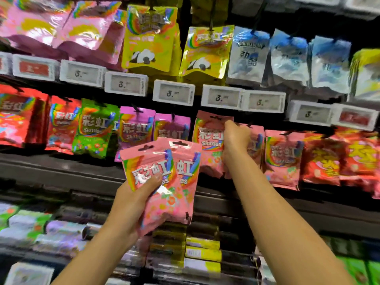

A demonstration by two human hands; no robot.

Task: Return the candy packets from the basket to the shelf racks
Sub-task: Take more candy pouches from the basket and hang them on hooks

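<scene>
My left hand [137,204] grips two pink candy packets [160,177] fanned out in front of the middle shelf, thumb across the front one. My right hand [236,140] is raised to the rack and pinches the right edge of another pink packet [209,140] at its hook. More pink packets [281,159] of the same kind hang just to the right. The basket is out of view.
Purple [135,130], green [94,128] and red packets [18,116] hang to the left, red ones [337,159] to the right. Yellow [150,38] and blue-silver bags [248,54] hang on the rack above. Price tags [173,92] line the shelf edge. Boxes [202,254] fill the lower shelf.
</scene>
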